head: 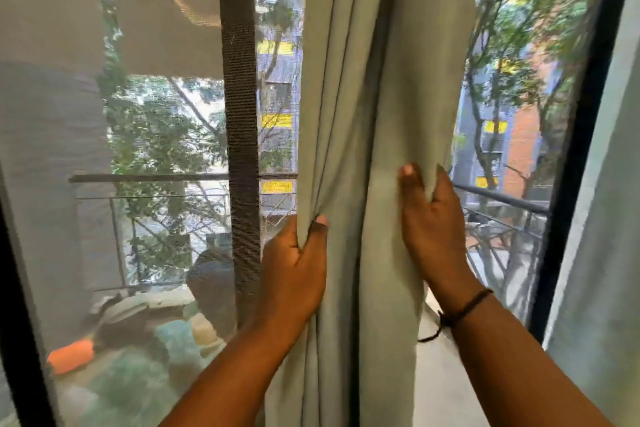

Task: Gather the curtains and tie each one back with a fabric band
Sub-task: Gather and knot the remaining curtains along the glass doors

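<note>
Behind glass and a mesh screen, trees and a building with yellow panels fill the background, with a balcony railing running across at mid-height. 1 pale green curtain hangs in the middle of the window, bunched into vertical folds from the top edge of the view down past the bottom edge. Left hand sits on the curtain's left edge, low in the view: thumb in front, fingers wrapped behind, closed tight around a pinch of folds. Right hand sits on the curtain's right edge, a little higher than the left: thumb pressed flat on the front face, fingers curled around the hem and behind it, clamped on the fabric. Both hands hold the cloth between them, well gathered; no band is around it. Right wrist carries a thin dark cord bracelet with a loose end dangling toward the curtain. A dark vertical window frame bar stands just left of the curtain, behind the screen. Another dark frame slants down the right side, and beside it at the right edge hangs a 2nd pale fabric panel. On the balcony floor at lower left lie blurred items, 1 of them orange; too blurred to identify.
</note>
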